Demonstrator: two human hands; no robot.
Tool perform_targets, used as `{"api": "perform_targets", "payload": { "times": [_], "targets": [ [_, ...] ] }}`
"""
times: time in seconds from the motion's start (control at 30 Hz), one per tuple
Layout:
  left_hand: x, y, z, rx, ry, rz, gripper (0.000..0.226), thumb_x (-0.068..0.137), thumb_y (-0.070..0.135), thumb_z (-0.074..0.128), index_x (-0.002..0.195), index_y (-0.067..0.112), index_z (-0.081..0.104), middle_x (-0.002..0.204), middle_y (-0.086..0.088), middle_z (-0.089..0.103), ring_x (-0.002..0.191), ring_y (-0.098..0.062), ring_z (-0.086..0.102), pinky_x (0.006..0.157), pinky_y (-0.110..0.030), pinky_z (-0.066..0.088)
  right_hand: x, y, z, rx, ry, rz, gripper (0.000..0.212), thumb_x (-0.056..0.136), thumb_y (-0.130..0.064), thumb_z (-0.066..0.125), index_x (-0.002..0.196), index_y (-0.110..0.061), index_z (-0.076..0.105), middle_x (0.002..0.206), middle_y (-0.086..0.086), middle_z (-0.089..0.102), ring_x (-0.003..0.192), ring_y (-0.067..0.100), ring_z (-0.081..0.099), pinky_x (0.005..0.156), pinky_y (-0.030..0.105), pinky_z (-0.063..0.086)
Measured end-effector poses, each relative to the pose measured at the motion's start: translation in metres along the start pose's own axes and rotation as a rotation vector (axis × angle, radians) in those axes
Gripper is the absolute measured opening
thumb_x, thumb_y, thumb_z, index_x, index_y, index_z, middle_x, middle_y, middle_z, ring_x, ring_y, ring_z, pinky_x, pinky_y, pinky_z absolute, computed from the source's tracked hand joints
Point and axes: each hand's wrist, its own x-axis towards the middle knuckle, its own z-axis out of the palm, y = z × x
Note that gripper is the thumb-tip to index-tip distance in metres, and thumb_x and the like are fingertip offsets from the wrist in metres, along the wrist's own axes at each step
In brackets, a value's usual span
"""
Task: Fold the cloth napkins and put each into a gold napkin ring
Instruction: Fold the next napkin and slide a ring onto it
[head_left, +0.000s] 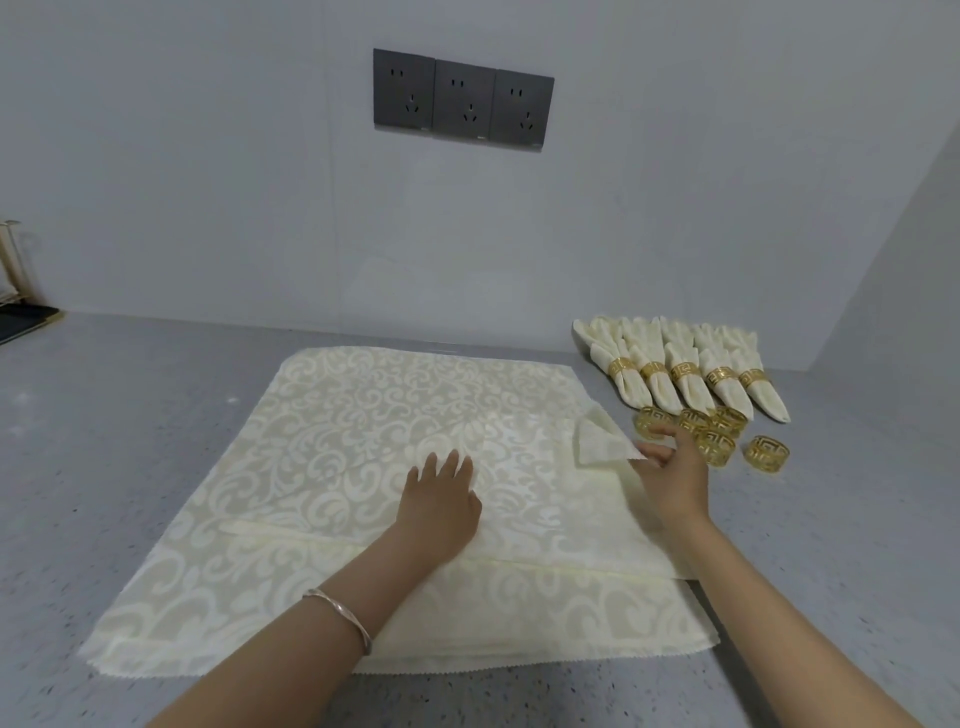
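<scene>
A stack of cream damask napkins (332, 447) lies flat on the grey counter. The top napkin has its near corner folded in towards the middle. My left hand (441, 499) presses flat on that folded point at the centre. My right hand (670, 467) pinches the right corner of the top napkin (602, 441) and holds it lifted and turned inward. Several loose gold napkin rings (717, 431) lie just beyond my right hand. Behind them several folded napkins in gold rings (685, 374) lie in a row.
The grey speckled counter (104, 415) runs left and right of the stack. A wall with three dark sockets (462, 101) stands behind. A dark tray and wire rack (21, 312) sit at the far left edge.
</scene>
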Motion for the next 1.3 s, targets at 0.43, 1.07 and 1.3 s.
{"api": "perform_targets", "payload": {
  "times": [0.43,1.07,1.3],
  "targets": [
    [0.002,0.0,0.0,-0.096,-0.021,0.012,0.052,0.104,0.023,0.017,0.153,0.013,0.005,0.161,-0.004,0.0,0.147,-0.031,-0.006,0.119,-0.044,0.0,-0.068,-0.001,0.014,-0.608,-0.529,-0.508,0.044,0.091,-0.036,0.059,0.134,-0.035,0.049,0.136,-0.027,0.043,0.123,-0.009,0.038,0.097,0.003,0.027],
    [-0.004,0.0,0.008,-0.27,-0.008,0.057,0.05,0.104,0.034,0.009,0.154,0.024,0.007,0.161,0.005,-0.003,0.147,-0.016,-0.012,0.119,-0.04,-0.012,-0.092,-0.007,0.033,-0.529,-0.481,-0.706,0.027,0.093,-0.038,0.053,0.116,-0.033,0.067,0.117,-0.022,0.063,0.111,-0.01,0.052,0.091,0.001,0.032],
    [-0.004,-0.003,0.007,-0.343,-0.034,0.077,0.049,0.104,0.034,0.007,0.152,0.032,0.012,0.161,0.006,0.0,0.147,-0.014,-0.012,0.118,-0.038,-0.013,-0.092,-0.012,0.03,-0.494,-0.667,-0.533,0.042,0.092,-0.056,0.042,0.122,-0.034,0.063,0.127,-0.024,0.056,0.121,-0.01,0.046,0.103,0.014,0.036]
  ]
}}
